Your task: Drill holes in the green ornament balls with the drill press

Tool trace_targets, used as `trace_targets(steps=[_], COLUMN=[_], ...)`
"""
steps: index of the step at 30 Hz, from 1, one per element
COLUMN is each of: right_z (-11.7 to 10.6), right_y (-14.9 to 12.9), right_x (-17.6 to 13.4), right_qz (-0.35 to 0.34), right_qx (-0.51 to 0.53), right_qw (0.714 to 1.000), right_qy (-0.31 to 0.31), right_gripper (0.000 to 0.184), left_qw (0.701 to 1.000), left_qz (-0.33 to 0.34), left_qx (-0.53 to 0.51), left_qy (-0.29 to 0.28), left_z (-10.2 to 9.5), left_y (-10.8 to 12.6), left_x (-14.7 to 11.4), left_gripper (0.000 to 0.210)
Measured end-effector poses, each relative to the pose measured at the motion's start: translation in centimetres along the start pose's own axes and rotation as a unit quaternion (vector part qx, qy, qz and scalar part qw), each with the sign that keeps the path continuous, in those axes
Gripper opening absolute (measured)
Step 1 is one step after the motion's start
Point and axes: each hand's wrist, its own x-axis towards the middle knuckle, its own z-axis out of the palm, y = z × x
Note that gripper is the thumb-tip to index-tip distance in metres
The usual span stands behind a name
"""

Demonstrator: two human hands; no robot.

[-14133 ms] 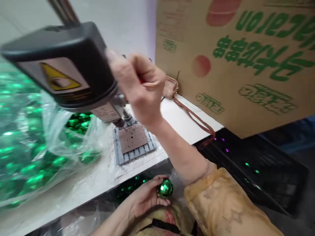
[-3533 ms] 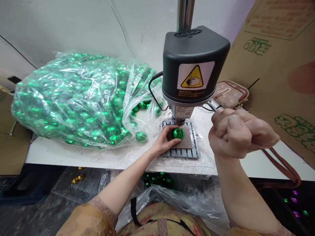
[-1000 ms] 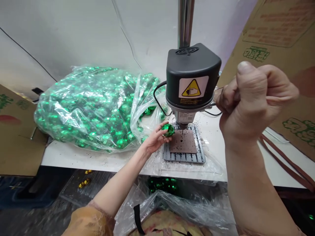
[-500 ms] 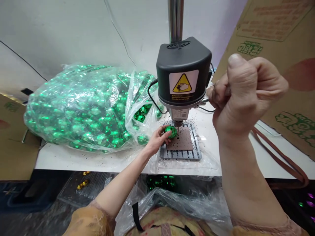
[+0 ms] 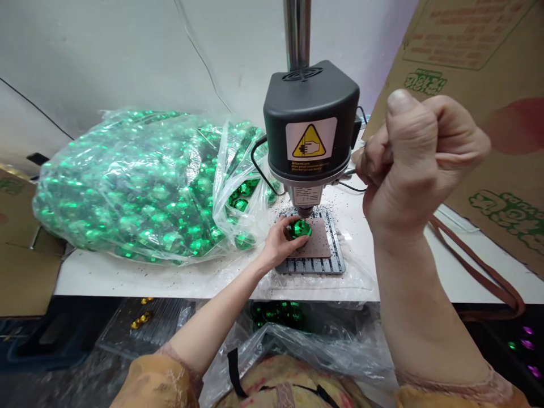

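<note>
My left hand grips a shiny green faceted ball between thumb and fingers. The ball rests on a brownish square board on the slotted metal base, directly beneath the chuck of a small bench drill press. My right hand is closed in a fist around the lever at the drill's right side; most of the lever is hidden by the fingers.
A big clear plastic bag full of green balls lies left of the drill. Cardboard boxes stand at right and left. Dark shavings litter the white table. Below its front edge, plastic sheeting and more green balls show.
My left hand has moved the ball slightly right, placing it under the chuck. The right hand stays closed at the lever. The whole view has shifted a little.
</note>
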Motion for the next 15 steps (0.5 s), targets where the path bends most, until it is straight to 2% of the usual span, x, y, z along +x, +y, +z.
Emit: trace_targets(steps=[7, 15], right_z=[-0.1, -0.3], right_y=[0.0, 0.2], right_x=[0.0, 0.1], right_qz=[-0.002, 0.004], right_qx=[-0.003, 0.004], right_qw=[1.0, 1.0], right_qy=[-0.007, -0.005], right_gripper=[0.045, 0.044], left_qw=[0.995, 0.989], left_qz=[0.039, 0.097], left_qx=[0.085, 0.105], left_qy=[0.019, 0.045], left_z=[0.8, 1.8], left_y=[0.1, -1.6], left_x=[-0.2, -0.8], left_gripper=[0.052, 0.055])
